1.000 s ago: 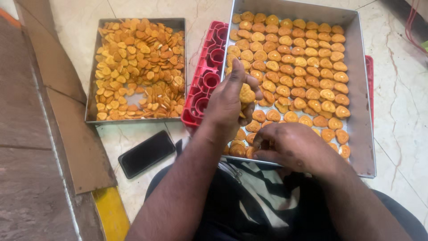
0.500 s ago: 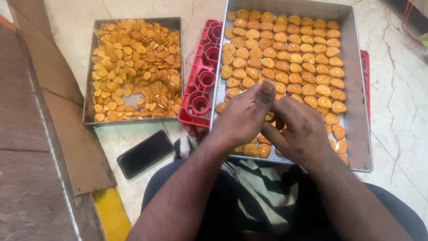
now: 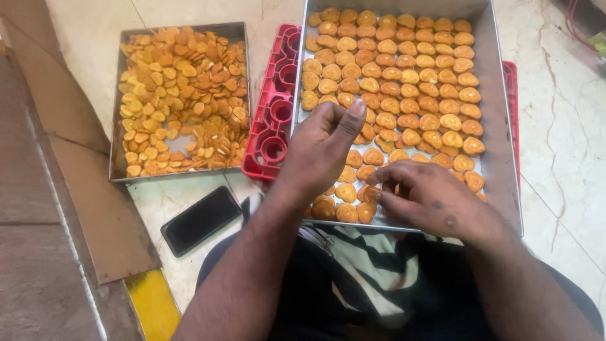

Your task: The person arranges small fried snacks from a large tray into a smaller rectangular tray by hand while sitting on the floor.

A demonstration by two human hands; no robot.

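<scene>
A large metal tray (image 3: 499, 126) holds neat rows of orange heart-shaped pieces (image 3: 404, 76). My left hand (image 3: 325, 148) hovers over the tray's near left part, fingers curled in and thumb raised, with nothing visible in it. My right hand (image 3: 432, 199) lies low over the tray's front rows. Its fingertips pinch one orange piece (image 3: 369, 193) at the end of the near row. Both hands hide part of the front rows.
A smaller metal tray (image 3: 117, 126) at the left holds a loose heap of the same orange pieces. A red plastic crate (image 3: 274, 120) sits under the large tray. A black phone (image 3: 201, 220) lies on the marble floor. Cardboard and a wooden edge run along the left.
My left hand held a piece over the tray, met my right hand, then drew back and up with nothing seen in it. My right hand moved left and down onto the front row.
</scene>
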